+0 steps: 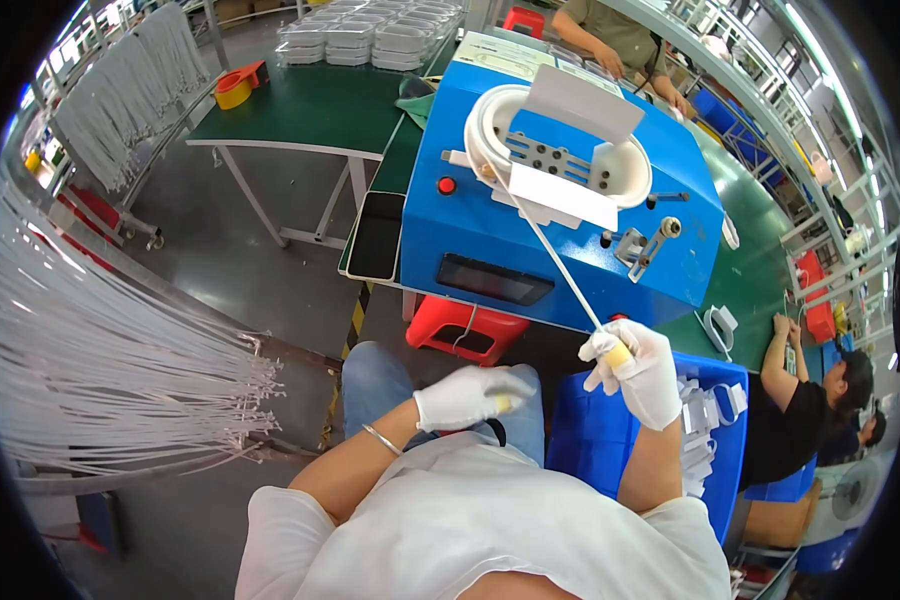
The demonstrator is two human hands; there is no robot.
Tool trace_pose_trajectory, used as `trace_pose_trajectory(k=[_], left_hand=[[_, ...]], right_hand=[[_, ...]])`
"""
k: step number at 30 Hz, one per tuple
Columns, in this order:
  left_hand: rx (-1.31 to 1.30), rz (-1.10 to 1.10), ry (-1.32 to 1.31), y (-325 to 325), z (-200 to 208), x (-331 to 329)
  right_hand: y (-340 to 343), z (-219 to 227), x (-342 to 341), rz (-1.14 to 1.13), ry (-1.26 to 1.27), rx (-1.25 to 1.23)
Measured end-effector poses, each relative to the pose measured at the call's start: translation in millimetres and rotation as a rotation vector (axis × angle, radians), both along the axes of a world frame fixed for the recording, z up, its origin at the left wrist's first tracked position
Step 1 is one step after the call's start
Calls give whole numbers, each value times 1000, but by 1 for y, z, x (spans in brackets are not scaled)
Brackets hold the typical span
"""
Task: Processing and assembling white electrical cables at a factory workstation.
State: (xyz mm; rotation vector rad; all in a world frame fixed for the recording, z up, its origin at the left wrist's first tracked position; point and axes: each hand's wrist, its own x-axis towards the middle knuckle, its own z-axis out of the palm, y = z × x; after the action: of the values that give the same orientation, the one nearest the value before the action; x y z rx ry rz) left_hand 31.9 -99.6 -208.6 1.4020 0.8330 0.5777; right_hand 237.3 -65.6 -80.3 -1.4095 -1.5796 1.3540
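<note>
My right hand (635, 375), in a white glove with a yellowish finger cover, is closed around the end of a white cable (560, 262). The cable runs taut up and left to a white coil (485, 140) wound on the holder of a blue machine (430, 245). White flat plates (585, 105) stand around the coil. My left hand (470, 397), also gloved, is over my lap with its fingers extended and slightly blurred. Nothing shows in it.
A blue bin (595, 440) with white coiled cables (698, 430) stands beside my right arm. Many white cables (120, 350) hang on a rack at left. A red stool (465, 330) is under the machine. Other people (800, 410) work at right and beyond the machine.
</note>
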Motion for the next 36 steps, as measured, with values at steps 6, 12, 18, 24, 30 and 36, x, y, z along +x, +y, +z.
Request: trace_pose_trajectory(k=[6,12,18,24,30,36], left_hand=[[-4,212,-1055,47,67,-18],[194,70,-1116,69,157,-78],[576,-589,277,22,98,-25],[-137,309,-927,55,106,-55],[411,223,-584,41,142,-75],[486,-296,121,39,95,-28]], right_hand=[[-13,-26,-34,195,25,-237],[-17,-58,-43,243,361,0],[3,-56,-4,344,1313,-431],[-24,-38,-27,614,464,-345],[-5,-67,-18,332,834,-218],[-3,-53,-2,497,1196,-339]])
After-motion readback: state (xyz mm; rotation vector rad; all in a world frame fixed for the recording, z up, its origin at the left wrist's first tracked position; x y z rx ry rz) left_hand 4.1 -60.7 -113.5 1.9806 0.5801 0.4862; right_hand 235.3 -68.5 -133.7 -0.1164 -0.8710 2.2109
